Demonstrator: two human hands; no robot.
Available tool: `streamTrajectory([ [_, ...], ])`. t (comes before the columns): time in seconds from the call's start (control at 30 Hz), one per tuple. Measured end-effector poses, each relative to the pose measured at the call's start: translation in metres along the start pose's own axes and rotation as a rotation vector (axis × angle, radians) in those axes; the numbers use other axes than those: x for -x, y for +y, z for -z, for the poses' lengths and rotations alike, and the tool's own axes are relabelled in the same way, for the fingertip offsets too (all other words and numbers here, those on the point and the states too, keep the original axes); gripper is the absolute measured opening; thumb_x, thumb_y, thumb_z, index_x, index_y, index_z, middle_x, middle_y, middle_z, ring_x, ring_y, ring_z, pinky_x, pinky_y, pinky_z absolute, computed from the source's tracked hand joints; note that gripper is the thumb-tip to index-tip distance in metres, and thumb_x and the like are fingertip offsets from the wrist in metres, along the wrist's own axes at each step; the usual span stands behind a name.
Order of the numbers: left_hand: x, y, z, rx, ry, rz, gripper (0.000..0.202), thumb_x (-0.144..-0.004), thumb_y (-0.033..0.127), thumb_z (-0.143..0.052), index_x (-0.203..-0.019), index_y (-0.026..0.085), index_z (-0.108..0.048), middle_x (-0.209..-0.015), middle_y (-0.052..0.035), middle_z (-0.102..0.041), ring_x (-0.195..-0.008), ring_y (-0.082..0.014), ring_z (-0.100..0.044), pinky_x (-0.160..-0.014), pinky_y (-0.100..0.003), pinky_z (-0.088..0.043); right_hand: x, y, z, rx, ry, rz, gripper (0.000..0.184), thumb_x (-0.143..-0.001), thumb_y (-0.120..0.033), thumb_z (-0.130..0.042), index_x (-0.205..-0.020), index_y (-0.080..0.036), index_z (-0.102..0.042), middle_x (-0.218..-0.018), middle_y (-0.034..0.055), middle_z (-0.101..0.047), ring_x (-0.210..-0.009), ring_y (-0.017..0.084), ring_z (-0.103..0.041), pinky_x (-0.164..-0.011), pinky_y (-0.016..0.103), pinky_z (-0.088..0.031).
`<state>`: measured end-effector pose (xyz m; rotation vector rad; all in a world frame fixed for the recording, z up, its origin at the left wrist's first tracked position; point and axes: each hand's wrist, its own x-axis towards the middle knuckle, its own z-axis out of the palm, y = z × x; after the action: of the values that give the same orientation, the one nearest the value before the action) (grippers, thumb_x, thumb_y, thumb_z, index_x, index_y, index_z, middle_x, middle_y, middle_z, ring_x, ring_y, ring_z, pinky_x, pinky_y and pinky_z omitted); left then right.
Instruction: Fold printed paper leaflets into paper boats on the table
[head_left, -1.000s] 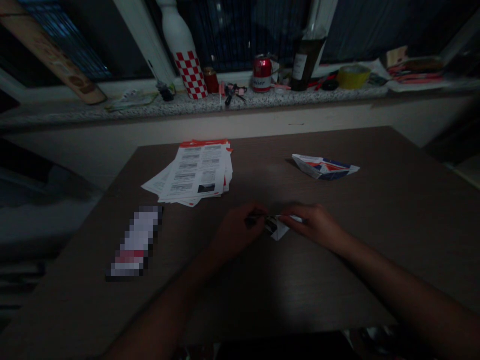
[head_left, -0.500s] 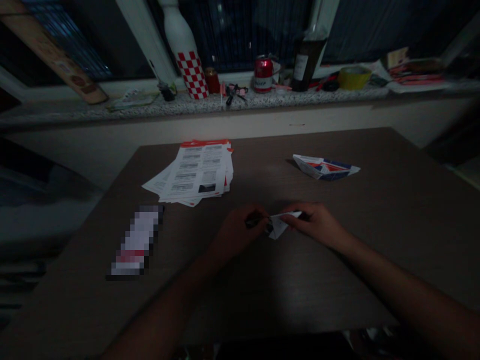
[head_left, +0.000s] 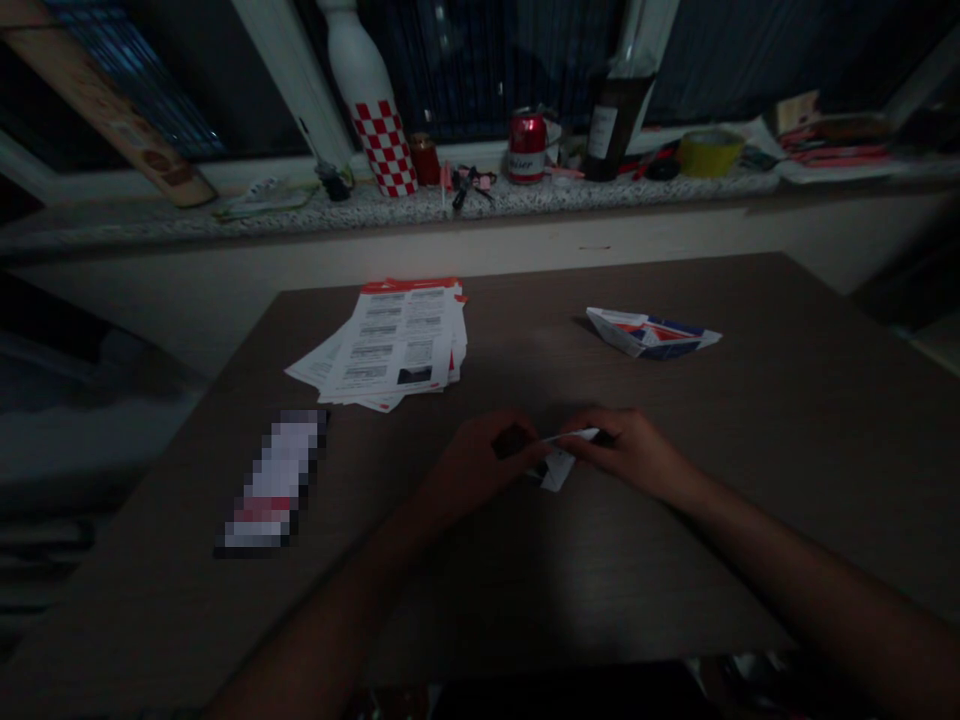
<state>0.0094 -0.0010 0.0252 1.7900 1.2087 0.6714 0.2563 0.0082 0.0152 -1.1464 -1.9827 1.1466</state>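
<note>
Between my hands is a small piece of folded paper, white with a dark printed patch near its left side. My left hand pinches its left edge between thumb and fingers. On the other side, my right hand grips the right edge, thumb on the near face. A pointed lower corner of the paper hangs toward me; parts of it are hidden behind my fingers. Farther back on the right rests a folded paper boat in white, blue and orange.
A stack of printed sheets lies at the back left of the brown table. Nearer on the left is a phone, its screen blurred out. Along the windowsill stand a checkered bottle, a red can and yellow tape.
My left thumb has slid rightward over the folded paper, covering more of its left part. The paper's lower corner has dipped slightly toward me. Sheets, phone and boat stay put.
</note>
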Motion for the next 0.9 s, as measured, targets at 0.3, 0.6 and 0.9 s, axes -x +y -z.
streamTrajectory([
  [0.3, -0.0006, -0.001, -0.003, 0.036, 0.019, -0.036, 0.017, -0.097, 0.039, -0.071, -0.096, 0.024, -0.078, -0.093, -0.0031, -0.08, -0.084, -0.0194, -0.075, -0.079, -0.031, -0.057, -0.0011, -0.0013, -0.0037, -0.117, 0.016, -0.072, 0.025, -0.094, -0.046, -0.074, -0.1, -0.023, -0.08, -0.085, 0.0042, -0.079, -0.07, 0.019, -0.072, -0.063, 0.029, -0.055],
  [0.6, -0.0013, -0.0011, 0.0002, 0.0, 0.006, 0.02, 0.016, -0.096, 0.036, -0.071, -0.098, 0.021, -0.075, -0.094, -0.0033, -0.079, -0.083, -0.0179, -0.073, -0.076, -0.028, -0.055, -0.0034, 0.0007, -0.0024, -0.276, 0.012, -0.131, 0.029, -0.094, -0.048, -0.074, -0.099, -0.02, -0.079, -0.075, 0.0042, -0.078, -0.067, 0.018, -0.073, -0.064, 0.029, -0.058],
  [0.9, -0.0002, 0.0015, -0.0001, 0.009, -0.065, -0.005, 0.018, -0.1, 0.037, -0.067, -0.099, 0.021, -0.075, -0.093, -0.0013, -0.077, -0.084, -0.0169, -0.071, -0.077, -0.027, -0.051, -0.0023, 0.0016, -0.0077, -0.279, -0.054, -0.117, 0.028, -0.094, -0.048, -0.075, -0.099, -0.021, -0.079, -0.075, 0.0035, -0.078, -0.068, 0.018, -0.074, -0.065, 0.03, -0.059],
])
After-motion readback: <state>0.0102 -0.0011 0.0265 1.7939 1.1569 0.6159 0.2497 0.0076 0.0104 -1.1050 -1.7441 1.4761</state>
